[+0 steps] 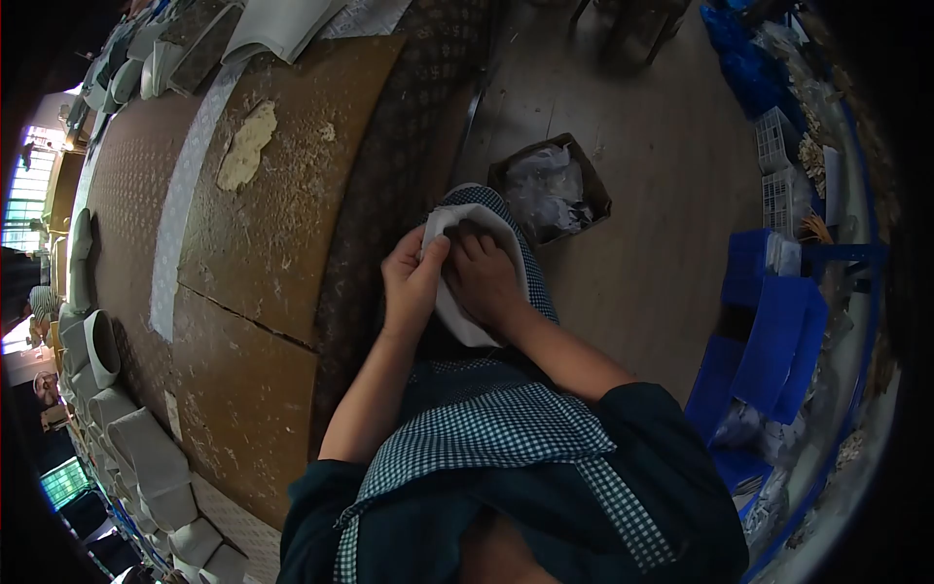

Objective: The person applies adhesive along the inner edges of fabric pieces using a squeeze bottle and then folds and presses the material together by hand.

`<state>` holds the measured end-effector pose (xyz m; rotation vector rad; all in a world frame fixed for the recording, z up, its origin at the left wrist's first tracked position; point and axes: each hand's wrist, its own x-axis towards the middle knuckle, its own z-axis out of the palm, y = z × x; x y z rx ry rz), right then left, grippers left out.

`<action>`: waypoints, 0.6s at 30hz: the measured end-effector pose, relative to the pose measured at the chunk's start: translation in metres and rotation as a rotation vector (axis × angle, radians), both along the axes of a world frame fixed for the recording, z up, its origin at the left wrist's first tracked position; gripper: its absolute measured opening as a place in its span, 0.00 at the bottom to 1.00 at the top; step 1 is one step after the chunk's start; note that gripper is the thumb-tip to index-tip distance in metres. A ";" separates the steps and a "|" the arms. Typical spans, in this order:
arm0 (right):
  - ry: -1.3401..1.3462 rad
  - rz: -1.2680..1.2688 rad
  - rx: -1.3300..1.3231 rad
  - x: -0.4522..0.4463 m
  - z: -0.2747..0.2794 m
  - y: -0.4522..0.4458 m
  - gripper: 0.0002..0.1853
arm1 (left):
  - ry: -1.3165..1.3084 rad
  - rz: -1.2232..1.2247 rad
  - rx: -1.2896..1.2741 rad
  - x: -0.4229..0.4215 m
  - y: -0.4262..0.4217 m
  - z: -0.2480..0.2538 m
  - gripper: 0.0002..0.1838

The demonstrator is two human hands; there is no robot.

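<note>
Pinching the left rim of the white piece (469,327) with the left hand (411,279); reaching inside, just rightward of that pinch, with the right hand (487,282), closure impossible to tell.

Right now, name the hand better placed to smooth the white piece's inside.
Right, I'd judge: the right hand lies inside the white piece, while the left hand grips its edge.

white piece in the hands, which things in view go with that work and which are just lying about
In use: white piece; left hand; right hand.
Seemingly just lying about: open box; blue bins; white baskets.
</note>
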<state>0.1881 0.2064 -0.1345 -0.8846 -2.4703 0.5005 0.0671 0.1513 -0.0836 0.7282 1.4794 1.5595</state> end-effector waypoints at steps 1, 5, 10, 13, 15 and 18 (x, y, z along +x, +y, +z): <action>-0.021 0.004 -0.029 0.000 0.001 0.000 0.24 | 0.016 -0.021 -0.001 0.000 0.000 0.002 0.16; -0.031 0.045 -0.007 0.005 -0.005 -0.002 0.20 | 0.138 -0.065 -0.057 0.010 0.001 0.013 0.15; -0.095 -0.020 -0.002 0.000 -0.010 -0.002 0.14 | 0.290 -0.177 -0.063 0.021 0.005 0.019 0.15; 0.478 -0.010 -0.925 0.005 -0.114 -0.010 0.15 | 0.492 -0.251 -0.020 0.035 0.005 0.018 0.17; 0.597 -0.036 -1.102 0.008 -0.116 -0.007 0.16 | 0.520 -0.261 -0.022 0.038 0.005 0.019 0.18; 0.326 -0.046 -0.848 0.017 -0.068 -0.005 0.20 | 0.502 -0.231 0.007 0.041 0.001 0.019 0.18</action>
